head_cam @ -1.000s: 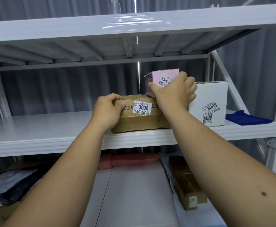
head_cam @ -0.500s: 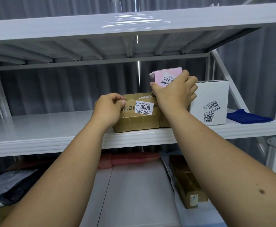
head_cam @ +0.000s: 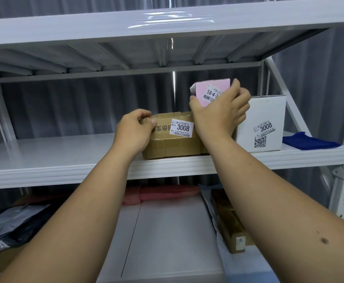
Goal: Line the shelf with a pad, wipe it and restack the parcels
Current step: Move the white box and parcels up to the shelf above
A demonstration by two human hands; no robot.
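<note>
- On the middle shelf a brown cardboard box sits at the front edge, its label reading 3008.
- Left hand grips the box's upper left corner, fingers curled over it.
- Right hand holds a pink box, tilted, above the brown box's right end; whether the two touch is hidden.
- White box stands just right of that hand, upright.
- Blue cloth lies at the shelf's far right end.
- Below, parcels rest on a lower shelf.
</note>
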